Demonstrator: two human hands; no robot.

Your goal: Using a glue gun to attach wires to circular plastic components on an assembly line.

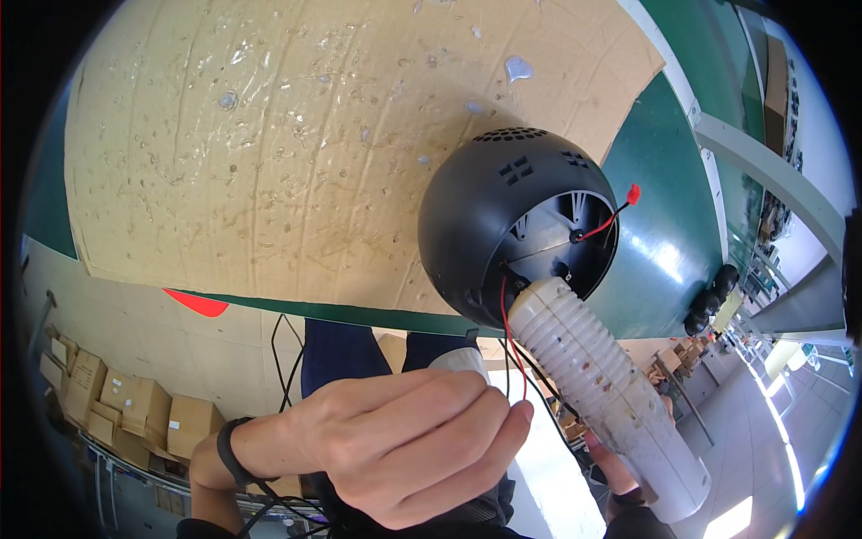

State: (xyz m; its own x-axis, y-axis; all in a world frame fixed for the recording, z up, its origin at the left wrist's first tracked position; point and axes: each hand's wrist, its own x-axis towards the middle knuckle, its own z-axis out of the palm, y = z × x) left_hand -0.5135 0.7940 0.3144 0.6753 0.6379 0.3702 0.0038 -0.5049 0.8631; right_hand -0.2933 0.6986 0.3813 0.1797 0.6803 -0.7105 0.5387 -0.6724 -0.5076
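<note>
A black ball-shaped plastic housing (462,216) lies on a cardboard sheet (296,153), its round opening turned toward me and to the right. From the opening sticks a short wire ending in a red connector (634,193). A thin red wire (508,328) and a black one run down from the opening to my left hand (413,440), whose fingers are pinched around them. My right hand (614,465), mostly hidden behind the tool, grips a glue gun (611,386) with a white ribbed barrel. Its tip is at the lower edge of the opening; the contact point is hidden.
Clear glue blobs (518,68) dot the cardboard, which covers a green tabletop (660,225). Black round parts (711,301) sit at the table's right edge. Cardboard boxes (135,404) stand on a rack at lower left. Dark cables (280,359) hang beside my legs.
</note>
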